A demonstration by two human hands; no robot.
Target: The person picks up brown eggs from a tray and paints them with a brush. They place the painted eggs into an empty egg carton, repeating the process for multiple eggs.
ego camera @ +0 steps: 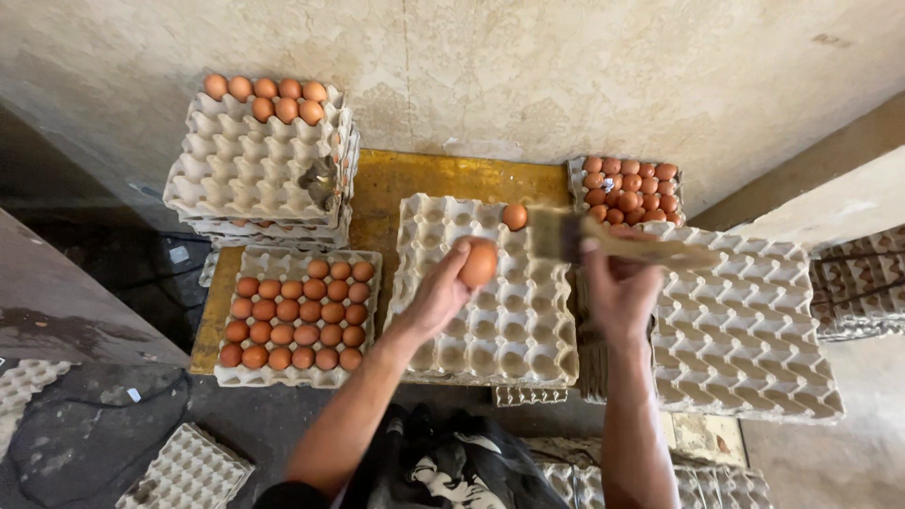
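head view, looking down. brown egg (478, 263) pinched in the fingertips of the left hand (438, 297), held up over the near-empty grey pulp tray (509, 330) in the middle. right hand (617, 287) closed around the handle of a flat paintbrush (566, 234), bristles pointing left, just beside the egg but not touching it. hands near each other, apart.

one lone egg (514, 217) sits in a cup at the far edge of the middle tray, close to the bristles. left of it, a nearly full tray of brown eggs (297, 320). beyond that, a stack of trays (255, 160), with one row and a bit of eggs along the far edge of the top one. far right, a small-looking full tray (630, 188), partly covered by an upturned empty tray (745, 330). all on a worn yellow tabletop (396, 184) against a stained wall (566, 75). more empty trays low left (184, 471) and at the right edge.
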